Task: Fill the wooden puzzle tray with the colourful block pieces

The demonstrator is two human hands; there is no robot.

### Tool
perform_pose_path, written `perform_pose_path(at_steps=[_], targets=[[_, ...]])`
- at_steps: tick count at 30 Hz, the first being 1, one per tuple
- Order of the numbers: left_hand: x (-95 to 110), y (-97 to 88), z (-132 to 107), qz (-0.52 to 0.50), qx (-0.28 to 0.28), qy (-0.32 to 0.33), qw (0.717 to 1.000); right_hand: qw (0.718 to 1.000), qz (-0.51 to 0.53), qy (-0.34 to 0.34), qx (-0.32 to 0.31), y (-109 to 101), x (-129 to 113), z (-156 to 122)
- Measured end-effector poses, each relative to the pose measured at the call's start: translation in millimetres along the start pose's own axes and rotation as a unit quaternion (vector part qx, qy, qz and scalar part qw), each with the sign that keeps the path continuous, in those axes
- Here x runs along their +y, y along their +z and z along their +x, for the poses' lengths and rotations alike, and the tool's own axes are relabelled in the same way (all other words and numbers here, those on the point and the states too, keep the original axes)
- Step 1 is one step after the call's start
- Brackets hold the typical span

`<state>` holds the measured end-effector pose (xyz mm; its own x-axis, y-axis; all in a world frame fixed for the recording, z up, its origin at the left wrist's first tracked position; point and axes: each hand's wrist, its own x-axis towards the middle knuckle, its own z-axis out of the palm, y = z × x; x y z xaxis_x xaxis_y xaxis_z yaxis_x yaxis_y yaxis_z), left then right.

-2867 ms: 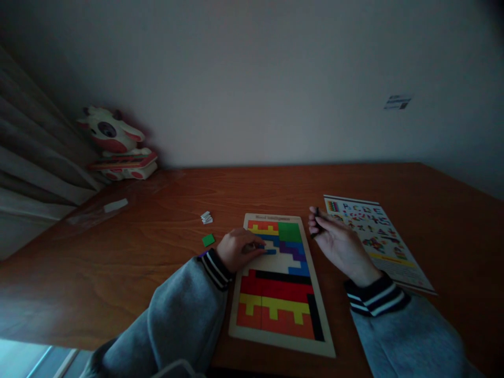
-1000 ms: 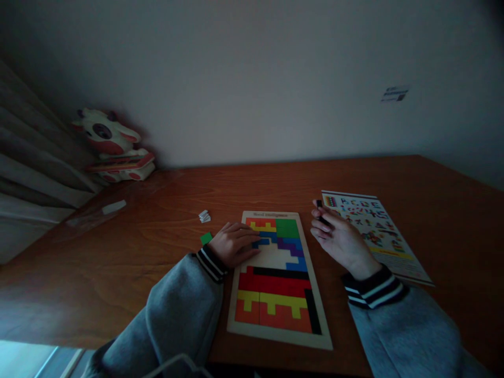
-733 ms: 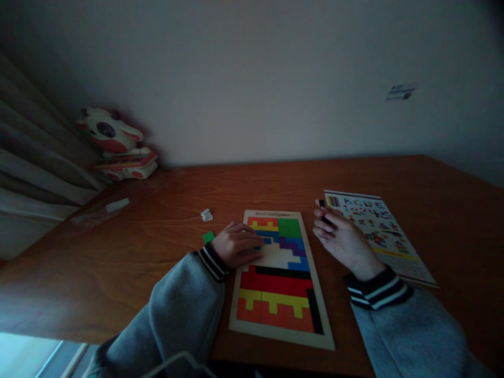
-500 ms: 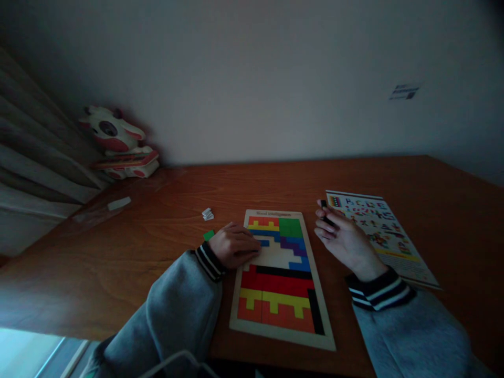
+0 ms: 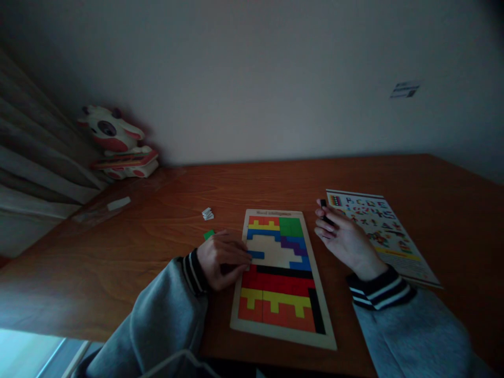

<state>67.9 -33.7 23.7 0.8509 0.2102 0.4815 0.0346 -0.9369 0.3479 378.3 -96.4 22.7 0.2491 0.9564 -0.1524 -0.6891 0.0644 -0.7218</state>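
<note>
A wooden puzzle board (image 5: pixel 283 338) lies flat on the table, partly filled with coloured block pieces, with bare wood showing around its middle. At its left rim is my left hand (image 5: pixel 225 257), palm down, its thumb and fingers together on the end of a blue puzzle piece (image 5: pixel 256 255). The fingertips hide that piece's left end. To the right of the board, my right hand (image 5: pixel 346 239) is raised, palm turned up, with its fingers closed around a small black puzzle piece (image 5: pixel 323 203). A green puzzle piece (image 5: pixel 209 234) lies on the table just beyond my left hand.
A printed pattern sheet (image 5: pixel 394 236) lies at the right, partly behind my right hand. Small white pieces (image 5: pixel 207 213) rest beyond the green one. A cow toy (image 5: pixel 118 142) stands by the curtain (image 5: pixel 35 157) at the back left, and a wall borders the table's far edge.
My left hand has drawn back left and toward me, and the blue piece has shifted the same way to the board's left side. My right hand stays still with the black piece.
</note>
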Motion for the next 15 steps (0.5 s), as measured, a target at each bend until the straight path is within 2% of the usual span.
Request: perform_pose_path(at_steps=[6, 11, 15], targets=[[1, -1.2, -5, 0.002, -0.005, 0.005, 1.0, 1.0, -0.012, -0.002, 0.003, -1, 1, 1], [-9, 5.1, -7, 0.046, 0.027, 0.034, 0.998, 1.0, -0.019, 0.001, 0.003, -2, 2, 1], [-14, 9.4, -10, 0.063, 0.011, 0.05, 0.997, 0.999, -0.031, 0.001, 0.008, 0, 2, 1]])
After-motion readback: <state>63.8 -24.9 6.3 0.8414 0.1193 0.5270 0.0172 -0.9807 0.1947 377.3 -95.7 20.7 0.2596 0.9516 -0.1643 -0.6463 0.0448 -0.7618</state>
